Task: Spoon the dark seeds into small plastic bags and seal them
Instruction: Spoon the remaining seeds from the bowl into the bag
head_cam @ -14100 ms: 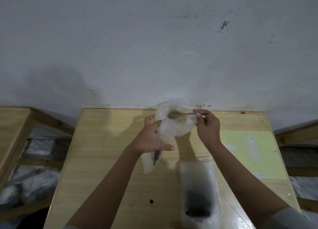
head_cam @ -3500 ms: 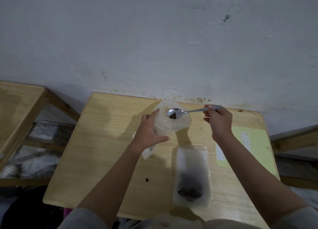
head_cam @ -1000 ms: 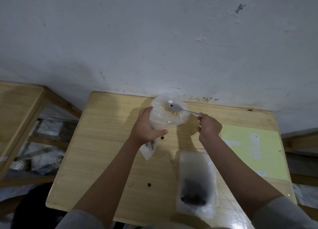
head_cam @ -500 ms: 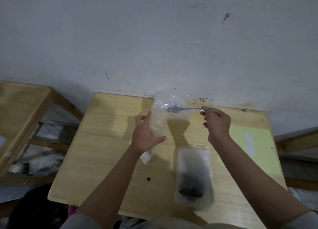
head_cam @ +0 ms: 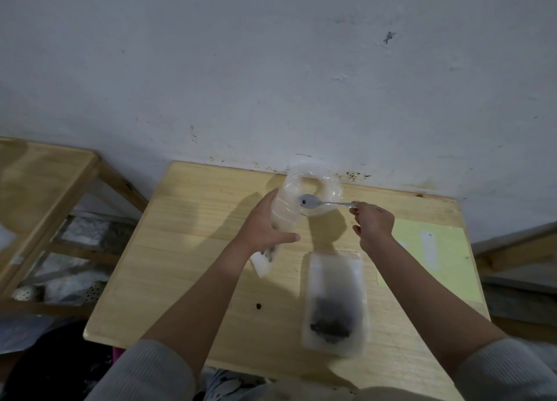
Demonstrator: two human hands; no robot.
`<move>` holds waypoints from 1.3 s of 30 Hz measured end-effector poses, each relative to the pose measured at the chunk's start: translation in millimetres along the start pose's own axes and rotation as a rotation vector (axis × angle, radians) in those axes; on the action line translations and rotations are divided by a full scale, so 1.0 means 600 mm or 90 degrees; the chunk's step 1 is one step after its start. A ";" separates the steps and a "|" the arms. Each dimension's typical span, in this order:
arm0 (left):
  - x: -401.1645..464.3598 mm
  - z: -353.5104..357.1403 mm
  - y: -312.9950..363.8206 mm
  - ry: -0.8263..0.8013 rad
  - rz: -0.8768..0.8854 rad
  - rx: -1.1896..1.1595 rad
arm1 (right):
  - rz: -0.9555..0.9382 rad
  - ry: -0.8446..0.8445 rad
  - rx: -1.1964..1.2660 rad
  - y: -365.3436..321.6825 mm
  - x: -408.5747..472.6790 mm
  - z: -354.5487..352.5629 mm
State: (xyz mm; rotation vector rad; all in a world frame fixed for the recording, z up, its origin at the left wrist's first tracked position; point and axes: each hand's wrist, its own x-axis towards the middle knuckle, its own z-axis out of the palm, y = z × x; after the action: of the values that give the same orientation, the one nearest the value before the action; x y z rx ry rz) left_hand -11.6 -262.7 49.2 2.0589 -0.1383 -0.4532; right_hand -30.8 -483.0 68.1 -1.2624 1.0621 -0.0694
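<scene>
My left hand point(head_cam: 261, 229) grips a small clear plastic bag point(head_cam: 289, 203) around its middle and holds it upright over the wooden table point(head_cam: 193, 250), its mouth gaping wide. A few dark seeds show at the bag's bottom below my palm. My right hand point(head_cam: 373, 224) pinches the handle of a metal spoon point(head_cam: 324, 203); the bowl sits inside the bag's mouth with one dark seed on it. A clear plastic container point(head_cam: 333, 301) lies near the front of the table with a heap of dark seeds point(head_cam: 330, 328) at its near end.
A single loose seed point(head_cam: 258, 305) lies on the table left of the container. A pale yellow-green sheet point(head_cam: 434, 256) covers the table's right side. The white wall stands right behind the table. A second wooden table point(head_cam: 39, 183) is at the left.
The spoon's bowl has stayed at the bag's mouth while my right hand shifted slightly. The bag's mouth has spread wider, and the camera view has shifted a little.
</scene>
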 end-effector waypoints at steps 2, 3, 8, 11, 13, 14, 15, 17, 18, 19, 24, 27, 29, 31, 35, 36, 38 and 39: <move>0.000 0.001 -0.004 0.012 -0.004 0.004 | -0.007 -0.004 0.010 -0.003 0.001 -0.007; 0.000 0.002 -0.008 0.020 -0.007 0.010 | -0.013 -0.005 0.017 -0.005 0.000 -0.011; -0.002 0.010 -0.022 0.053 -0.016 0.042 | -0.063 -0.019 0.030 -0.027 -0.013 -0.021; -0.001 0.013 -0.020 0.077 -0.010 0.060 | -0.118 -0.047 0.005 -0.036 -0.030 -0.015; 0.002 0.012 -0.017 0.094 -0.001 0.071 | -0.175 -0.064 -0.022 -0.039 -0.043 -0.007; 0.003 0.011 -0.015 0.100 0.003 0.078 | -0.208 -0.074 -0.038 -0.040 -0.049 -0.002; 0.004 0.009 -0.013 0.105 0.006 0.082 | -0.245 -0.090 -0.053 -0.041 -0.056 0.002; 0.004 0.006 -0.005 0.117 0.010 0.089 | -0.338 -0.130 -0.092 -0.038 -0.069 0.011; 0.003 0.003 -0.001 0.126 0.011 0.094 | -0.392 -0.150 -0.120 -0.035 -0.075 0.014; 0.002 0.002 0.003 0.136 0.010 0.099 | -0.451 -0.168 -0.152 -0.032 -0.081 0.016; -0.013 -0.008 0.010 0.173 -0.014 0.123 | -0.765 -0.209 -0.240 -0.028 -0.104 0.017; -0.029 -0.015 0.007 0.185 -0.025 0.135 | -0.760 -0.195 -0.218 -0.027 -0.109 0.014; -0.043 -0.019 0.002 0.190 -0.032 0.133 | -0.671 -0.192 -0.166 -0.023 -0.112 0.014; -0.058 -0.025 -0.004 0.201 -0.037 0.126 | -0.565 -0.184 -0.092 -0.018 -0.114 0.014; -0.081 -0.036 -0.015 0.200 -0.049 0.122 | -0.475 -0.101 -0.031 -0.002 -0.105 0.011; -0.085 -0.038 -0.017 0.199 -0.052 0.118 | -0.460 -0.074 -0.031 0.004 -0.101 0.010; -0.090 -0.042 -0.023 0.199 -0.053 0.105 | -0.422 -0.013 -0.037 0.015 -0.089 0.009; -0.092 -0.043 -0.025 0.197 -0.053 0.101 | -0.399 0.017 -0.040 0.021 -0.083 0.010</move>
State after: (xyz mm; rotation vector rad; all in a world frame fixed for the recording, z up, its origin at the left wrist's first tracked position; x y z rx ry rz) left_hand -54.2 -218.7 62.3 2.2699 0.1007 -0.1729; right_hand -60.2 -445.4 87.7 -1.6158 0.6602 -0.5333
